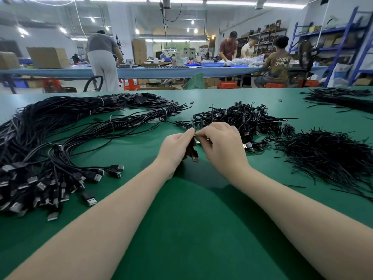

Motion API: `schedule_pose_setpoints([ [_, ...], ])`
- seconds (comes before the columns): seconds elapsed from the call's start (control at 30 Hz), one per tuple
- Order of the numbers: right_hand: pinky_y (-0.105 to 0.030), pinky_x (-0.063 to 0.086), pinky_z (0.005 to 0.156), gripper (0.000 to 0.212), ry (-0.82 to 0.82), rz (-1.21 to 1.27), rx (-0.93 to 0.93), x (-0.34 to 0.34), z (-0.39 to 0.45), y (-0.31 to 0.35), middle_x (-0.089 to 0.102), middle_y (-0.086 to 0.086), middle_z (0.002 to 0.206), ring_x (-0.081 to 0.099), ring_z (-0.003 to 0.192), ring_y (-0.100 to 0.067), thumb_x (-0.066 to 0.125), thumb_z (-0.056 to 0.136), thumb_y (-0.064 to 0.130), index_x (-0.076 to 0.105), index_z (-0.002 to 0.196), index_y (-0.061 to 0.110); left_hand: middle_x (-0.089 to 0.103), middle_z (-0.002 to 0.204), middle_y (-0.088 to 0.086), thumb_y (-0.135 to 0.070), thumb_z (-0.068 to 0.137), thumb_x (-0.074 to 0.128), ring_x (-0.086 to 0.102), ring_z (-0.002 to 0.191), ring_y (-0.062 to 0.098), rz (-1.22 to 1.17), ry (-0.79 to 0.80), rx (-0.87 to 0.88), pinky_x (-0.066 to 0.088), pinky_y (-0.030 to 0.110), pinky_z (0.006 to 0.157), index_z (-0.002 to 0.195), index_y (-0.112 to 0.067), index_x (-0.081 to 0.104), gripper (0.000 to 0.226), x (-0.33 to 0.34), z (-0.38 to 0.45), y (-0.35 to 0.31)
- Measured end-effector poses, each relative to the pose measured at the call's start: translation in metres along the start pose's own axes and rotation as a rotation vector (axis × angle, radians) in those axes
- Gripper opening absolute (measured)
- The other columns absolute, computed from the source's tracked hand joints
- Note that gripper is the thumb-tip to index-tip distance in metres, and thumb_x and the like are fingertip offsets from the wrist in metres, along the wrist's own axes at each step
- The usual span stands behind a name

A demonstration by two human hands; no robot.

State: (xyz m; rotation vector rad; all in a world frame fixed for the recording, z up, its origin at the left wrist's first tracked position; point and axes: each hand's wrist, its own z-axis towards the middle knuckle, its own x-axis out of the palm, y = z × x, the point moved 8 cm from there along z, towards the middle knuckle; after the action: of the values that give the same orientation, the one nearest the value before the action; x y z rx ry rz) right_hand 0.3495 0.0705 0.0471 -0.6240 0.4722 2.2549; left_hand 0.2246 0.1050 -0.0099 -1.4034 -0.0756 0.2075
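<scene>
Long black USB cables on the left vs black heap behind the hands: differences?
The left heap of long black USB cables lies in loose strands; the heap of small black cable coils is wound into tight loops. The left heap covers more of the green table mat than the coil heap. The left heap's plugs cluster at the near end; the coil heap's stick out scattered. Both: black USB cables.

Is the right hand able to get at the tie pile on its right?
Probably, once freed: mostly bare table lies between right hand and tie pile, but it pinches the coiled cable.
</scene>
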Motion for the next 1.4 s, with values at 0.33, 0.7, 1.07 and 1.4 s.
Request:
schedule_pose_setpoints([
  [0.33,-0.002,0.037,0.068,0.005,0.075,0.307,0.286,0.016,-0.005,-0.028,0.058,0.016,0.075,0.052,0.071,0.002,0.071,0.083,0.014,0.075,0.086,0.016,0.051,0.056,-0.007,-0.045,0.091,0.057,0.044,0.058,0.015,0.144,-0.039,0.075,0.036,0.03,0.062,0.058,-0.021,0.063,0.041,-0.003,0.003,0.003],
  [0.7,-0.017,0.035,0.068,0.007,0.016,0.194,0.12,0.003,-0.001,-0.018,0.058,0.003,0.074,0.049,0.072,-0.012,0.067,0.083,0.004,0.072,0.085,0.008,0.061,0.061,-0.003,-0.052,0.092,0.049,0.053,0.057,0.013,0.089,0.019,0.028,0.042,0.03,0.066,0.052,-0.023,0.058,0.051,0.001,0.002,0.005],
  [1.07,-0.002,0.036,0.065,0.014,0.054,0.281,0.31,0.006,-0.003,-0.039,0.056,0.003,0.079,0.051,0.073,-0.012,0.066,0.078,-0.004,0.071,0.084,0.008,0.067,0.114,-0.014,-0.024,0.09,0.046,0.055,0.114,-0.002,0.058,0.048,0.278,0.036,0.013,0.092,0.073,-0.025,0.072,0.032,0.007,-0.009,-0.021],
  [1.4,-0.019,0.039,0.07,0.005,0.034,0.244,0.175,0.004,-0.002,-0.029,0.058,0.001,0.079,0.053,0.078,-0.017,0.065,0.086,0.004,0.07,0.087,0.005,0.065,0.086,-0.013,-0.019,0.1,0.039,0.067,0.088,0.025,-0.021,0.069,0.244,0.052,0.031,0.074,0.087,-0.028,0.069,0.034,0.01,-0.009,-0.019],
])
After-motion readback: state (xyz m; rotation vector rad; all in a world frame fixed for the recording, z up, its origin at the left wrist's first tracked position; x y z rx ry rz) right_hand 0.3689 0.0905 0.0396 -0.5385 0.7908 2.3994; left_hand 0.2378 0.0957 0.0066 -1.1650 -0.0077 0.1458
